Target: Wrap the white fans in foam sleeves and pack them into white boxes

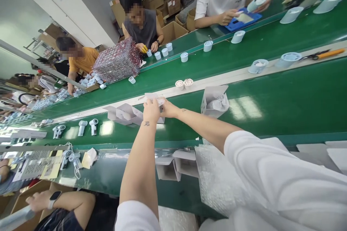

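Note:
Out over the green belt, my left hand and my right hand are close together on a small white carton. Fingers of both hands are closed around its upper part, and they hide much of it. What lies inside the carton cannot be made out. Just left of my hands stand white cartons with raised flaps, side by side. To the right, another open carton holds something in a clear plastic wrap.
Two round white parts sit on the pale divider strip. Small handheld fans lie left on the belt. Nearer me are empty cartons and bubble wrap. Co-workers sit across; a neighbour's watch-wearing arm is lower left.

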Action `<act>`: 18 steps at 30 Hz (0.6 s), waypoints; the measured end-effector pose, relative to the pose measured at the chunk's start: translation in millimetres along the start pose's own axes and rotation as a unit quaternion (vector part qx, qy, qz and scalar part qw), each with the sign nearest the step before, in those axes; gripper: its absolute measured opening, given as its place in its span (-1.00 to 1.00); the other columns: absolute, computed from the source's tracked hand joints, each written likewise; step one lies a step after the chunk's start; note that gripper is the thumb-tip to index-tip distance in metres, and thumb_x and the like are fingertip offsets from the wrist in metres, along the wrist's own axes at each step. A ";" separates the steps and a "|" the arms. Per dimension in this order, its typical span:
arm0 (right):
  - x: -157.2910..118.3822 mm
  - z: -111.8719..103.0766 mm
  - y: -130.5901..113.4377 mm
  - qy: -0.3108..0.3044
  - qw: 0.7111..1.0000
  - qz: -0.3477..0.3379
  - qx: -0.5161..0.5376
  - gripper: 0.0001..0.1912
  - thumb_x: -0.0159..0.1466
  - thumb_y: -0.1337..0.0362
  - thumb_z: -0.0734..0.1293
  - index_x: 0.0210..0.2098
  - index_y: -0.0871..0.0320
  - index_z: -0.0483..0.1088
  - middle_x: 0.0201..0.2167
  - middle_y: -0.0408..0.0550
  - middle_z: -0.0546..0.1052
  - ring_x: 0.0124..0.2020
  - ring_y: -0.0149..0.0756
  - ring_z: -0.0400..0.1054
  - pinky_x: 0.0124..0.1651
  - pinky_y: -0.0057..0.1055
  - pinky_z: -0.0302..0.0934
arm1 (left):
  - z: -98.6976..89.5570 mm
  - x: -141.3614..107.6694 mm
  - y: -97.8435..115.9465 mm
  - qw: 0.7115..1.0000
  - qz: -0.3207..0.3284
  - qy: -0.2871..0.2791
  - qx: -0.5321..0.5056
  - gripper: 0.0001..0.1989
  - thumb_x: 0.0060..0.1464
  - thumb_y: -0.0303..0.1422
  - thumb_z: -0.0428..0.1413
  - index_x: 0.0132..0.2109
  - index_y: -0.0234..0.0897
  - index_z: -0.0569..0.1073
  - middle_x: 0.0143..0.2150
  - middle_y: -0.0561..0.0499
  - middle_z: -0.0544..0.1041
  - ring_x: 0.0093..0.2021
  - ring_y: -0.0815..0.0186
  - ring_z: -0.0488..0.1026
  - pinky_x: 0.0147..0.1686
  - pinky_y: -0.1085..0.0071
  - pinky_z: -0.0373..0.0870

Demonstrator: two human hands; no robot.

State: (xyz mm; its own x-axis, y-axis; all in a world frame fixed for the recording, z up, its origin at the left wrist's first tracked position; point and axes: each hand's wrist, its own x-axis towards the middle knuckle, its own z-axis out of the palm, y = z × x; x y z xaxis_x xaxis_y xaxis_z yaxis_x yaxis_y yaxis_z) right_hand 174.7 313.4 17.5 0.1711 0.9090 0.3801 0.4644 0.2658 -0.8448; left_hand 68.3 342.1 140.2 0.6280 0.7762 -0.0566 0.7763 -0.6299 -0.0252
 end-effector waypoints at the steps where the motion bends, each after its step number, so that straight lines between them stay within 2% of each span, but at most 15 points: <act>1: -3.2 -1.3 -1.2 -0.007 1.000 0.003 -0.007 -0.31 -0.07 0.19 0.49 -0.02 0.24 0.18 -0.04 0.16 0.34 0.02 -0.02 0.27 0.06 -0.11 0.23 | 3.9 -3.1 -1.8 0.999 0.001 -0.010 -0.031 -0.69 0.19 -0.39 -0.01 0.07 -0.34 0.33 0.08 -0.28 0.36 0.06 0.07 0.38 0.02 0.23 0.26; 3: -8.5 -4.8 -4.6 -0.024 0.999 0.003 -0.027 -0.28 -0.07 0.21 0.48 0.01 0.24 0.16 -0.03 0.19 0.34 0.03 0.00 0.26 0.08 -0.10 0.21 | 9.6 -9.1 -5.7 0.997 0.001 -0.014 -0.078 -0.66 0.21 -0.32 -0.01 0.11 -0.30 0.30 0.10 -0.26 0.37 0.04 0.09 0.40 0.01 0.22 0.28; 6: -12.3 -10.1 -11.3 -0.039 0.998 -0.008 -0.053 -0.25 -0.07 0.24 0.48 0.06 0.24 0.14 0.00 0.22 0.32 0.06 0.04 0.24 0.13 -0.05 0.15 | 12.3 -21.3 -8.2 0.992 0.036 -0.046 -0.111 -0.82 0.18 -0.35 0.06 -0.08 -0.28 0.42 0.03 -0.22 0.45 0.07 0.06 0.40 0.08 0.10 0.22; 8: -13.8 -13.4 -15.4 -0.037 0.998 0.001 -0.059 -0.23 -0.08 0.25 0.48 0.07 0.23 0.13 0.01 0.22 0.32 0.07 0.05 0.23 0.13 -0.04 0.14 | 6.0 -37.0 -9.3 0.983 0.057 -0.047 -0.170 -0.88 0.12 -0.39 0.12 -0.17 -0.27 0.47 -0.02 -0.18 0.50 0.08 0.06 0.40 0.13 0.05 0.15; 9: -15.1 -14.9 -16.9 -0.034 0.998 0.015 -0.058 -0.22 -0.09 0.25 0.48 0.07 0.22 0.12 0.01 0.21 0.32 0.06 0.04 0.23 0.12 -0.05 0.16 | -0.3 -48.7 -11.5 0.974 0.060 -0.022 -0.218 -0.87 0.11 -0.40 0.14 -0.16 -0.26 0.48 -0.03 -0.15 0.51 0.07 0.09 0.40 0.14 0.07 0.15; 11: -20.1 -18.1 -18.2 -0.023 0.997 0.057 -0.052 -0.19 -0.09 0.24 0.49 0.08 0.19 0.10 0.00 0.15 0.32 0.02 -0.01 0.26 0.09 -0.09 0.20 | -16.0 -82.3 -22.1 0.944 0.038 0.067 -0.320 -0.80 0.11 -0.36 0.14 -0.10 -0.24 0.50 -0.05 -0.11 0.53 0.03 0.15 0.43 0.12 0.17 0.21; 13: -27.9 -21.1 -17.1 -0.019 0.994 0.099 -0.044 -0.16 -0.11 0.23 0.51 0.09 0.15 0.09 -0.02 0.08 0.32 -0.01 -0.06 0.28 0.06 -0.11 0.23 | -26.4 -129.8 -41.5 0.904 -0.023 0.161 -0.396 -0.75 0.12 -0.29 0.13 -0.06 -0.24 0.50 -0.07 -0.09 0.54 -0.02 0.20 0.45 0.07 0.27 0.28; 15: -36.1 -23.6 -14.4 -0.017 0.991 0.126 -0.038 -0.11 -0.13 0.23 0.53 0.11 0.14 0.07 -0.01 0.05 0.31 0.00 -0.08 0.28 0.07 -0.09 0.24 | -20.0 -189.0 -65.8 0.856 -0.130 0.240 -0.440 -0.74 0.13 -0.23 0.10 -0.11 -0.26 0.51 -0.14 -0.07 0.56 -0.09 0.24 0.48 0.01 0.32 0.33; 16: -39.2 -24.4 -13.2 -0.019 0.990 0.135 -0.039 -0.09 -0.14 0.24 0.54 0.12 0.15 0.06 0.00 0.05 0.30 0.01 -0.08 0.28 0.08 -0.08 0.23 | -8.7 -221.8 -77.5 0.824 -0.199 0.273 -0.454 -0.74 0.13 -0.20 0.09 -0.15 -0.28 0.51 -0.20 -0.06 0.56 -0.14 0.26 0.49 -0.03 0.32 0.36; 18: -42.2 -25.2 -12.8 -0.030 0.988 0.140 -0.051 -0.05 -0.13 0.26 0.55 0.15 0.19 0.03 0.04 0.12 0.28 0.05 -0.08 0.26 0.13 -0.06 0.19 | 27.8 -290.9 -95.7 0.749 -0.360 0.317 -0.456 -0.73 0.10 -0.16 0.08 -0.25 -0.31 0.47 -0.32 -0.02 0.53 -0.27 0.29 0.49 -0.15 0.34 0.41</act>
State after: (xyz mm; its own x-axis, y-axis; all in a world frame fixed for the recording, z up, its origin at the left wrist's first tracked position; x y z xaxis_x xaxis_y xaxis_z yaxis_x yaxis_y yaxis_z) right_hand 183.4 263.5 21.7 0.2546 0.9607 0.1105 0.4917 -0.0302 -0.8702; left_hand -190.2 175.8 131.3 -0.2964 0.9452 0.1371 0.4591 0.0152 0.8883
